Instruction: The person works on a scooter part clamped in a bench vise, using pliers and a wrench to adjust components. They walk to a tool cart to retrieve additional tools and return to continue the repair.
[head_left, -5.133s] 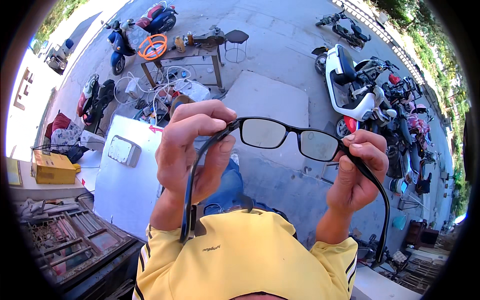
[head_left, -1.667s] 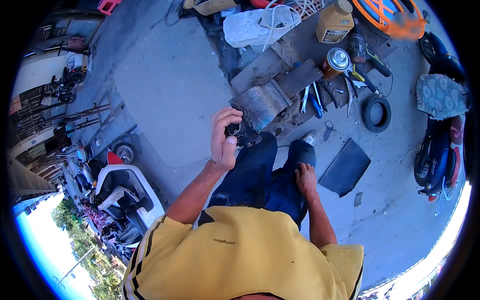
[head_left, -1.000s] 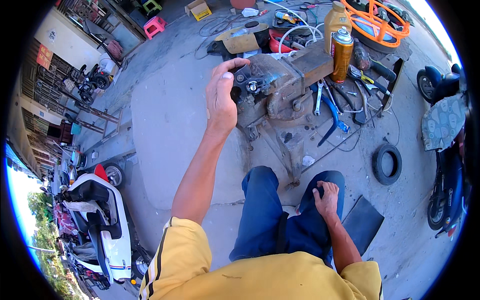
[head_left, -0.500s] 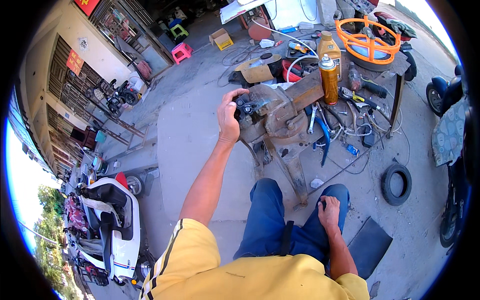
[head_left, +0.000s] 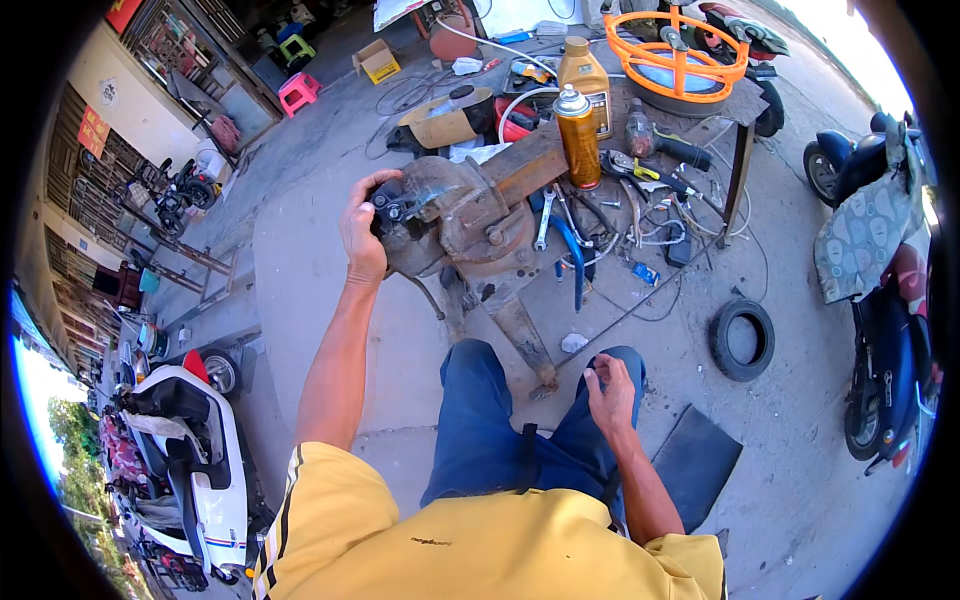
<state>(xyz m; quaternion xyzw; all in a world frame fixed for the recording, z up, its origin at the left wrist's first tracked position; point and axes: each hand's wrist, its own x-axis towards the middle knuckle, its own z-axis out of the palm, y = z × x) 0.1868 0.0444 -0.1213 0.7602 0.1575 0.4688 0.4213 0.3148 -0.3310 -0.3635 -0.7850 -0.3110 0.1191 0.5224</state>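
Observation:
My left hand (head_left: 364, 240) is wrapped around the outer side of a small black part (head_left: 392, 208) with round ends. That part sits at the jaws of a rusty bench vise (head_left: 470, 215), and my palm hides some of it. Above my right knee is my right hand (head_left: 611, 395), its fingers loosely bent and the thumb a little apart, with nothing visible in it. A combination wrench (head_left: 545, 218) and a blue-handled tool (head_left: 574, 262) lie just right of the vise. Behind them a gold spray can (head_left: 577, 138) stands upright.
An oil bottle (head_left: 585, 80), pliers (head_left: 632, 166), a power tool (head_left: 665, 146) and an orange round frame (head_left: 678, 58) crowd the bench. A tyre (head_left: 742, 340) and a black mat (head_left: 698, 465) lie on the ground to the right. Scooters flank me; a white one (head_left: 215, 490) stands left.
The whole view has shifted, so the bench appears further left and higher. My right hand has lifted slightly from the knee, fingers turning upward. My left hand stays on the black part.

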